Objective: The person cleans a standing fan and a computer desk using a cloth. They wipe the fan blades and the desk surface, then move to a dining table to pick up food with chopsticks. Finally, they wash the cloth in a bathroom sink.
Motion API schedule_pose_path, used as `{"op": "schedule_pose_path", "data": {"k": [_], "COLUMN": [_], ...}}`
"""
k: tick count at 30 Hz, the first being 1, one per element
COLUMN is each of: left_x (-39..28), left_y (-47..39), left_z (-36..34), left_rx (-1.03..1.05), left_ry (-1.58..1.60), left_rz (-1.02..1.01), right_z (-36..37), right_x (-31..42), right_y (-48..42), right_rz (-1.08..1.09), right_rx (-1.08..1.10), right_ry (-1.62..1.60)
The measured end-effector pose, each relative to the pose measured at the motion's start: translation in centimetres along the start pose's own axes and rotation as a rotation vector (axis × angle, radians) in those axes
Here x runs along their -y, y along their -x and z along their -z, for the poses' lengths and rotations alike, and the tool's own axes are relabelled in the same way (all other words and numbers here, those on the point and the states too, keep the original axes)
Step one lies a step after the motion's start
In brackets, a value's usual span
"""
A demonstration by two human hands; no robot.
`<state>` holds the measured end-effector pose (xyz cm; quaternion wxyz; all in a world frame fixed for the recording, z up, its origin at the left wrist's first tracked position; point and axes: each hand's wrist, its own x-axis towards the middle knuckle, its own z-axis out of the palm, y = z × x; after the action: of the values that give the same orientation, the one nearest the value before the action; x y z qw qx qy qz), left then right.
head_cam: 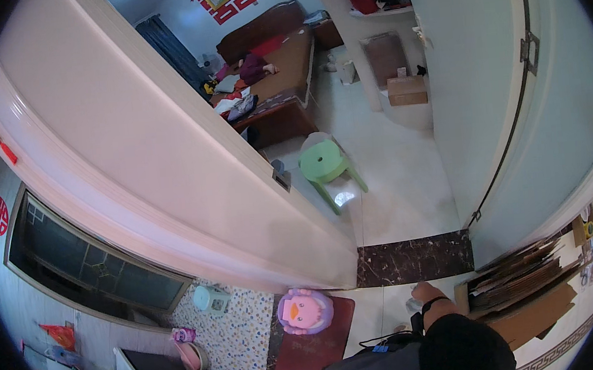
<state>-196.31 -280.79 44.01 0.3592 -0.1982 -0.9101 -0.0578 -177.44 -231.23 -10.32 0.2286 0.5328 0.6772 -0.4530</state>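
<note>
My right hand (426, 292), with a black band at the wrist, is low in front of my body, above the pale tiles. Its fingers are mostly turned away from view. Beside it is a small translucent thing (413, 306), and I cannot tell whether the hand holds it. My left hand is out of view. Just beyond the hand lies a dark marbled threshold (414, 259) of a doorway. Flattened cardboard (522, 281) is stacked close on the right. To the left, a pink and purple animal-faced plastic stool (305, 311) stands on a dark red mat (316, 347).
Through the doorway are a green plastic stool (322, 161), a cardboard box (407, 90) and a bed (287, 75) with a person (254, 68) lying on it. A white door (478, 90) stands at right. A light blue stool (211, 299) is on the pebble-patterned floor at left.
</note>
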Motion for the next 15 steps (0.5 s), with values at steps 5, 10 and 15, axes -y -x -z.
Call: {"op": "schedule_pose_path", "data": {"k": [5, 10, 15], "left_x": [-0.4, -2.9, -2.4], "left_y": [0.1, -0.3, 1.0], "left_z": [0.2, 0.7, 0.4], "left_rx": [0.033, 0.038, 0.089], "left_ry": [0.006, 0.004, 0.002], "left_rz": [-0.062, -0.048, 0.112], "right_z": [0.0, 0.7, 1.6], "right_x": [-1.5, -2.2, -2.3], "right_y": [0.8, 0.8, -0.1], "right_rz": [-0.006, -0.013, 0.0], "right_rx": [-0.024, -0.036, 0.008], "right_ry": [-0.027, -0.034, 0.034]}}
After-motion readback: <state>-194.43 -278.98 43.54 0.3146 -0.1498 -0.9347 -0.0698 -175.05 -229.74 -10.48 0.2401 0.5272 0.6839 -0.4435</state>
